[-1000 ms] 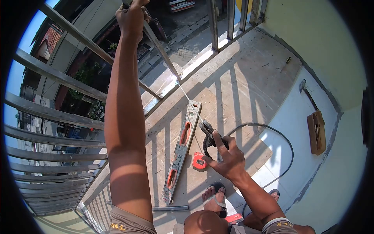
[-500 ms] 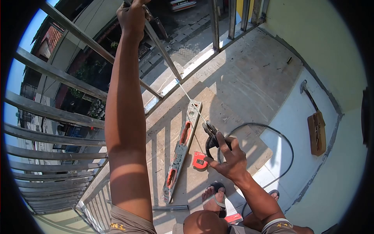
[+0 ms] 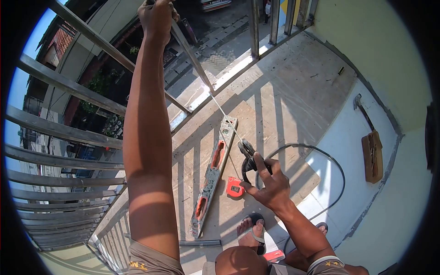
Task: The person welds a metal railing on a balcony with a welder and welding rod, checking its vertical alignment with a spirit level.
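My left hand (image 3: 158, 20), at the top of the view, is closed around the upper part of a slanting metal bar (image 3: 190, 54). In my right hand (image 3: 271, 185) is a black welding electrode holder (image 3: 250, 160). A thin pale electrode (image 3: 218, 105) runs from its jaws to the foot of the bar, where a bright white spot shows on the bottom rail (image 3: 200, 99). Under the electrode lies a paint-spotted spirit level (image 3: 212, 176) with orange-red grips. Just left of my right hand sits a red tape measure (image 3: 235, 188) on the floor board.
A black cable (image 3: 341, 172) loops across the floor on the right. Farther right lie a hammer (image 3: 364, 112) and a brown holder (image 3: 372, 158) with small items. Metal railing bars (image 3: 68, 133) fill the left side. A loose metal piece (image 3: 199, 243) lies near my feet.
The bluish glow at the electrode's tip has given way to a white bright spot by the bar's foot. Both hands have barely shifted. A person appears on the street beyond the railing.
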Demonstrator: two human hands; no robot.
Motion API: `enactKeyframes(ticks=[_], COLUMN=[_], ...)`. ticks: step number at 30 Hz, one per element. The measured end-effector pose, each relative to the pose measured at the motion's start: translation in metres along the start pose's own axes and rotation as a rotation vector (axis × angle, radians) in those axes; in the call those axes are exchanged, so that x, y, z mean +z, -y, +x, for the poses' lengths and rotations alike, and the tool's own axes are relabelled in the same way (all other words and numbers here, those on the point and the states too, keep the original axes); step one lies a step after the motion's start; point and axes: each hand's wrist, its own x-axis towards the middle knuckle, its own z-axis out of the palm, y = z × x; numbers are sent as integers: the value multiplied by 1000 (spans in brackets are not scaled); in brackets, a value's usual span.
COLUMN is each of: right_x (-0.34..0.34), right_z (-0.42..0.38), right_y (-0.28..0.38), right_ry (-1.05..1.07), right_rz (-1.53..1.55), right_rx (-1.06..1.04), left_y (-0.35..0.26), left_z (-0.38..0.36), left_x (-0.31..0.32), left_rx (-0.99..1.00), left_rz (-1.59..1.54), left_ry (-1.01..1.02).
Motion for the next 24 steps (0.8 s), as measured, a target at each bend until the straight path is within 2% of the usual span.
enactKeyframes(ticks=[2,4,12,24], right_x=[0,-3,-1,2], right_z=[0,1,-3,-4], right_y=[0,2,0,-3], right_ry=[-23,55,18,9], right_rz=[-5,2,58,44], right_rx=[-9,31,-10,10], left_y=[-2,-1,-2,-1], left_z=[-2,-1,-3,-2], left_x=[1,1,1,-3], left_rx=[23,14,-18,-3], left_rz=[8,15,27,-2], left_ry=[0,-3,-35,44])
